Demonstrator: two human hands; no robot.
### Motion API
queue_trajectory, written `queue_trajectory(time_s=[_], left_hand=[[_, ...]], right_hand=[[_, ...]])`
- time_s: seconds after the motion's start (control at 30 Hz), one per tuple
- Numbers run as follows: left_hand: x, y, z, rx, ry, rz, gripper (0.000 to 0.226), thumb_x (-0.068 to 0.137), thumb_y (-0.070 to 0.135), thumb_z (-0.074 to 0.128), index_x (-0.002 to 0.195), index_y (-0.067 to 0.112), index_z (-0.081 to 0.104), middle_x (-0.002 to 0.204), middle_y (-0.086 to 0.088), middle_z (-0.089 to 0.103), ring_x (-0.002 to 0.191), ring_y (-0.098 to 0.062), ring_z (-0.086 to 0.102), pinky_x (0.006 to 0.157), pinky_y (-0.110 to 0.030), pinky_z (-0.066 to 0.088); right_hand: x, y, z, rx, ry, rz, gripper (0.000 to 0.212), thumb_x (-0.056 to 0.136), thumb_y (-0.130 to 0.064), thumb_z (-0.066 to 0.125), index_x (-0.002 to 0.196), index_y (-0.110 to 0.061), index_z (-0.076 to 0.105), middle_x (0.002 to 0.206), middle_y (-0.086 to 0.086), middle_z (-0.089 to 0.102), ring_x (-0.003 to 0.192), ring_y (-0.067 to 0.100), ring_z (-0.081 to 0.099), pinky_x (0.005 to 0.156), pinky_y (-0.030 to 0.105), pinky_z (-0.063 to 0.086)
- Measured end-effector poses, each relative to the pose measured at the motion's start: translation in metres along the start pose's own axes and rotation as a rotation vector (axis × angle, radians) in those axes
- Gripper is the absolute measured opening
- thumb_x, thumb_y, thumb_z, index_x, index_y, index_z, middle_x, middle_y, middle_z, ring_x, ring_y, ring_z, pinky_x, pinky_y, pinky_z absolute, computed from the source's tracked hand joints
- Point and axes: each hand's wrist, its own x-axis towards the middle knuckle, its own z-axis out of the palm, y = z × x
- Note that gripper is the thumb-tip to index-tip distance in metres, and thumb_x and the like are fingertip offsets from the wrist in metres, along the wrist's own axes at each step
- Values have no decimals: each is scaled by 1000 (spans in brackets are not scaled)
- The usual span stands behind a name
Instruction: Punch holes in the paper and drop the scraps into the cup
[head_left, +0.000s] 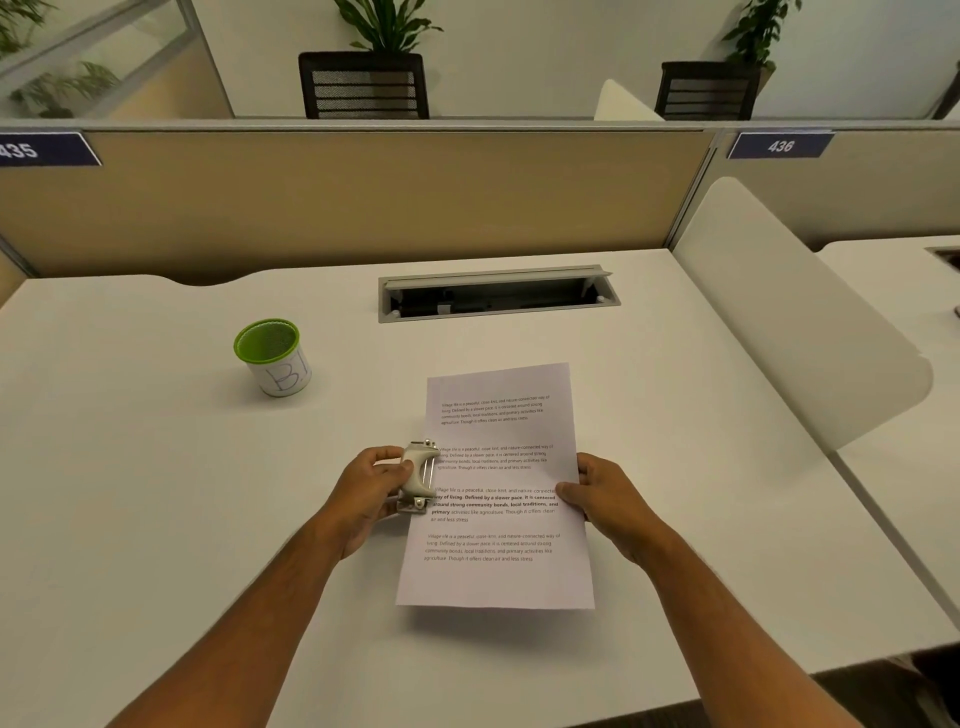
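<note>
Hands (493, 493) flanking paper (496, 571), punch (415, 480) left-edge.

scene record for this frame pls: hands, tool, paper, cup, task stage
left hand: gripping hole punch, set on paper's left edge
right hand: fingers pinching paper's right edge
paper: printed sheet, on desk
cup: green rim, upright, far left of paper, untouched
task stage: punch in place; holes and scraps cannot be seen
</note>
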Motion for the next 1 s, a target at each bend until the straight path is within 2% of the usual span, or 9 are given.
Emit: queue_trajectory(time_s=[0.17,0.33,0.47,0.57,0.63,0.73,0.87,1.0], left_hand=[[3,-2,2,-40,3,-33,36,94,10,63,129,7,54,116,-22,68,94,-34,68,92,-51,54],[6,-4,5,-95,45,-37,27,90,-1,64,118,-1,66,100,-19,74,83,-30,71,78,-44,60],[10,2,9,-151,56,-35,32,88,-5,64,120,-5,64,110,-22,71,91,-31,68,88,-49,56],[8,7,10,-175,-3,-65,29,90,-4,61,119,-4,64,103,-19,72,84,-27,70,68,-38,63],[5,9,11,-193,-56,-90,26,90,-1,62,116,-3,65,94,-18,74,75,-25,73,56,-33,60],[4,8,14,-214,-53,-86,25,90,3,65,115,1,64,92,-18,73,70,-25,72,54,-34,59],[6,6,16,-194,-1,-65,24,90,5,66,113,9,61,90,-16,71,72,-27,68,62,-37,57],[5,10,18,-97,61,-27,9,93,6,62,98,12,63,91,-17,68,70,-26,65,59,-34,54]], right_hand=[[0,-1,-4,-6,-11,-7,34,94,-3,54,112,-29,63,102,-12,79,91,17,77,67,26,62],[0,-1,-7,-3,-14,-14,35,93,-3,55,115,-27,64,108,-8,78,93,18,77,70,28,62],[0,0,-11,10,-4,-17,35,92,-3,55,118,-26,64,110,-8,77,94,18,77,71,28,62],[1,1,-14,9,7,-13,34,94,-3,55,119,-24,63,111,-7,77,93,18,77,70,28,62],[1,1,-14,3,10,-9,33,94,-4,55,117,-26,63,110,-8,77,92,17,77,69,27,62],[3,0,-13,7,13,-5,34,94,-3,55,113,-28,64,106,-11,78,91,17,77,66,26,61],[5,3,-14,9,29,2,32,93,-3,55,113,-26,65,105,-10,78,91,17,77,66,25,62],[6,6,-16,-2,61,-1,30,93,-5,55,112,-25,64,106,-9,78,88,16,77,63,24,61]])
